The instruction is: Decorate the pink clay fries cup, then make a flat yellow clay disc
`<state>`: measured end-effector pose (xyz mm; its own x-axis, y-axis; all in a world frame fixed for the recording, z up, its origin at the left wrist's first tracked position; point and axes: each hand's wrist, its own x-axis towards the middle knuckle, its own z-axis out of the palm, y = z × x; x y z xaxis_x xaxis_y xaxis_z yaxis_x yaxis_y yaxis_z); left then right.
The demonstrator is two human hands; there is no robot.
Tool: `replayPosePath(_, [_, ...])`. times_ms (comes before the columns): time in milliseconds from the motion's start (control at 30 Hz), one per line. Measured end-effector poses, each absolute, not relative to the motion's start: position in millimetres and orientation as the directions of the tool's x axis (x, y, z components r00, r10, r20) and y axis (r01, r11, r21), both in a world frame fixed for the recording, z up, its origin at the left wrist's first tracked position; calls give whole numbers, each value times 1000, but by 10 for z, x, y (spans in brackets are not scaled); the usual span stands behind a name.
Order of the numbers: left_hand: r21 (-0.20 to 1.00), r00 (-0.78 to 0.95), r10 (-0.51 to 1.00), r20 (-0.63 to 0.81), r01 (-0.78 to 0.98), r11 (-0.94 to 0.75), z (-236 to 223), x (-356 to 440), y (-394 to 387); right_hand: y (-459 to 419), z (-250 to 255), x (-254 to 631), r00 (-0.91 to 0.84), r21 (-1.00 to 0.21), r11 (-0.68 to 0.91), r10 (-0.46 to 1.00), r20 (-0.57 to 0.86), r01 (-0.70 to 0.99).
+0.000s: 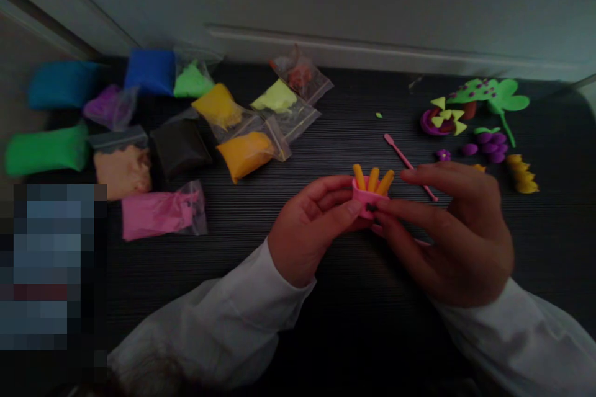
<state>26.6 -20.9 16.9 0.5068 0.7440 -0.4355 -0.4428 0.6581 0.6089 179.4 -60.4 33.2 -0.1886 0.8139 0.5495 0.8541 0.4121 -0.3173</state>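
- Table [347, 108] was dark, with fine lines, and it carried all the small things.
- Right hand [459, 232] was at the front of the pink cup [367, 198]. Its thumb and one finger came close together there, but I could not tell if they pinched something. Another finger was stretched out, apart from the cup.
- Left hand [314, 220] gripped the same cup from the left side, the thumb in front and the other fingers bent behind.
- Clay bags [149, 71] of many colours lay together on the left half of the table.
- Green flower [505, 102], purple bowl [431, 125] and purple grapes [492, 146] were grouped on the right, beyond the right hand.
- Pink stick [400, 154] lay slanted, partly under the raised finger.
- Cup was held above the near part of the table, between both hands.
- Yellow sticks [373, 180], three of them, stood out of its top.
- Dark piece [370, 206] was on its front, near the fingertips.
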Motion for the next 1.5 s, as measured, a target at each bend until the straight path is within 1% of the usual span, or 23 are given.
replayPosePath(100, [587, 515, 735, -440, -455, 670, 169, 262, -205, -600, 341, 1788, -179, -321, 408, 812, 556, 855])
replayPosePath(233, [550, 525, 733, -433, -491, 676, 163, 250, -192, -591, 347, 1799, -136, -367, 386, 823, 552, 847])
replayPosePath(400, [534, 522, 739, -426, -514, 671, 171, 242, -175, -572, 335, 1824, -59, -473, 365, 836, 546, 802])
replayPosePath(500, [541, 523, 746, -412, -519, 662, 181, 248, -174, -568, 319, 1807, -32, -563, 371, 853, 521, 738])
replayPosePath(600, [558, 537, 761, -364, -528, 640, 180, 258, -178, -578, 289, 1760, 27, -691, 357, 878, 478, 629])
replayPosePath(700, [577, 538, 780, -320, -542, 611, 166, 266, -185, -600, 261, 1704, 114, -841, 241, 936, 333, 484])
replayPosePath(767, [588, 526, 793, -307, -550, 593, 155, 269, -192, -618, 256, 1677, 130, -882, 200, 952, 279, 427])
replayPosePath(833, [597, 523, 801, -291, -555, 579, 147, 271, -199, -633, 261, 1664, 92, -846, 270, 933, 347, 460])
replayPosePath(900, [602, 528, 805, -272, -559, 570, 144, 273, -208, -640, 270, 1665, 27, -763, 368, 893, 450, 532])
replayPosePath(967, [604, 529, 808, -261, -564, 564, 145, 275, -218, -639, 277, 1671, -14, -701, 419, 863, 505, 576])
replayPosePath(1133, [614, 516, 814, -268, -560, 557, 144, 278, -240, -620, 274, 1681, 7, -669, 413, 848, 530, 618])
replayPosePath(1500, [613, 520, 806, -282, -549, 568, 130, 273, -227, -599, 289, 1720, -67, -577, 433, 835, 546, 692])
